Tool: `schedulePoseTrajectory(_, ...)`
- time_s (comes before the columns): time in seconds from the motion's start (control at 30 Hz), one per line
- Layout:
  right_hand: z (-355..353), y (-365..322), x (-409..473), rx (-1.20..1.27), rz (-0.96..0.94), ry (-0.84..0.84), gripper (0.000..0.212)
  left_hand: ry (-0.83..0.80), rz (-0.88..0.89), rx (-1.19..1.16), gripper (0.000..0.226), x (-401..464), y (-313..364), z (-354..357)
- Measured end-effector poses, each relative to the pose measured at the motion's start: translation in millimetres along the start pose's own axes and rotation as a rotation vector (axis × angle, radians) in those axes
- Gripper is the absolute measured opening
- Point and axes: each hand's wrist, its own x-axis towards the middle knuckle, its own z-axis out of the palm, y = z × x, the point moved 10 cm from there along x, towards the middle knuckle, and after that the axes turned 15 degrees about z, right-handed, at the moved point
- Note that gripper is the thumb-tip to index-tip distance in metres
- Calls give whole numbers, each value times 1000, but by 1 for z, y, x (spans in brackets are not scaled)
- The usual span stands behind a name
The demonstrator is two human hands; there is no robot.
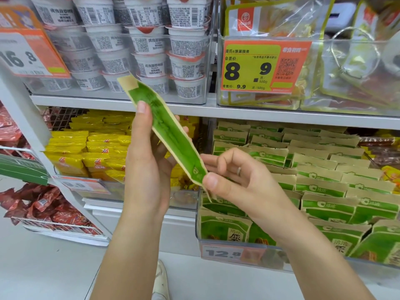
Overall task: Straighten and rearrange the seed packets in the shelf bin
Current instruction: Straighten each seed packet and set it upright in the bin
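A green and tan seed packet point(171, 135) is held up edge-on in front of the shelves, tilted from upper left to lower right. My left hand point(149, 161) grips its middle, thumb along the near side. My right hand point(236, 176) pinches its lower end between thumb and fingers. Below and to the right stands the clear shelf bin point(218, 254) with several rows of matching green and tan seed packets point(320, 187); some of them lean or sit crooked.
A bin of yellow snack packets point(91, 152) sits left of the seed bin. The upper shelf holds stacked white cups point(138, 46) and a clear bin with an orange price tag point(264, 66). Red packets point(47, 208) fill wire racks at far left.
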Motion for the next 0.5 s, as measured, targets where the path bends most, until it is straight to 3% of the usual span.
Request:
schedulePoseTrajectory(0.13,2,0,0,37,6,-31,39,-33,-4,-14,42,-1,-1,5)
schedulePoseTrajectory(0.23,-7,-4,0,61,-28,24,27,-212,-18,34,29,-2,-2,18)
schedulePoseTrajectory(0.33,-18,-8,-1,92,-45,60,26,-338,-5,93,43,-6,-3,26)
schedulePoseTrajectory(0.5,-16,-10,-3,-3,-91,117,24,-350,1,78,42,-7,-5,28)
